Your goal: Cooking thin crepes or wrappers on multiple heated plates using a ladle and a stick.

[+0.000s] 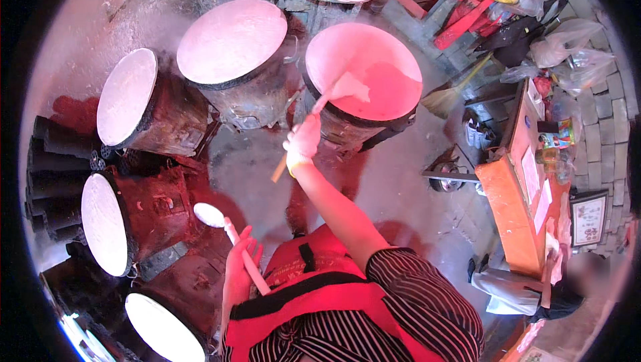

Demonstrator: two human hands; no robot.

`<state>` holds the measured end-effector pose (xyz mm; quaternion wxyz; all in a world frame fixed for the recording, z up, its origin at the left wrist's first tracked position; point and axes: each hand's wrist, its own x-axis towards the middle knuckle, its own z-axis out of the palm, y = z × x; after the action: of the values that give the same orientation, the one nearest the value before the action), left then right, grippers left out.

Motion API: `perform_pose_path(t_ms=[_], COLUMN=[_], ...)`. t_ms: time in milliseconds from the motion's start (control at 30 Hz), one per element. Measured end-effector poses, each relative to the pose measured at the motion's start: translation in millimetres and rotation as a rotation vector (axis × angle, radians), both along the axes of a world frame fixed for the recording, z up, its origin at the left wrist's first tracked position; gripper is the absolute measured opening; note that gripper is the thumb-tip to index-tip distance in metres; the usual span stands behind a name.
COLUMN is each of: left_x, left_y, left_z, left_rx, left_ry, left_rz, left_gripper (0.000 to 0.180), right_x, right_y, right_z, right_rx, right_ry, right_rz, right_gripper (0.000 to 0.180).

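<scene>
My right hand (304,140) is closed round the wooden handle of a flat-headed spreader (350,87). Its pale, coated head lies against the round griddle (395,55) in front of me, at the edge of a darker patch in a pale layer. The handle's bare lower end sticks out below my fist. Lower left, my left hand (238,265) grips a ladle (209,214) by its long pale handle. The ladle's bowl, white with what looks like batter, points up and left, apart from any griddle.
More round white-topped griddles on drum stoves curve round my left, among them a large one (234,41) and a near one (165,327). An orange-sided table (509,218) stands right, with a person (514,292) beside it. A straw broom (444,100) and plastic bags (567,45) are upper right.
</scene>
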<state>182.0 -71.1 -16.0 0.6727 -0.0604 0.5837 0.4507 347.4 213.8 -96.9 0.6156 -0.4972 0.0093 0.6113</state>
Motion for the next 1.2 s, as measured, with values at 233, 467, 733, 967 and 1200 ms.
perform_pose_path(t_ms=[233, 467, 733, 967, 1200], left_x=[30.2, 60.3, 104.8, 161.8, 205.8], left_y=[34.2, 46.8, 65.2, 88.3, 112.4], left_z=[14.9, 15.9, 27.9, 34.0, 37.2], left_rx=[0.128, 0.154, 0.168, 0.198, 0.226], left_ry=[-0.035, 0.008, 0.088, 0.103, 0.138], left_rz=[-0.131, -0.187, -0.189, -0.241, -0.247], left_gripper=[0.056, 0.059, 0.059, 0.054, 0.046], right_x=[99.0, 106.7, 241.3, 255.6, 371.7], right_y=[-65.4, -22.3, -84.9, -35.7, -59.3], right_z=[63.0, 69.4, 79.0, 85.7, 77.2], right_rx=[-0.063, 0.118, 0.087, 0.185, 0.082], right_ry=[-0.189, -0.016, -0.19, -0.148, -0.281], right_rz=[0.114, 0.21, 0.644, 0.542, 0.977], right_gripper=[0.042, 0.034, 0.045, 0.026, 0.052])
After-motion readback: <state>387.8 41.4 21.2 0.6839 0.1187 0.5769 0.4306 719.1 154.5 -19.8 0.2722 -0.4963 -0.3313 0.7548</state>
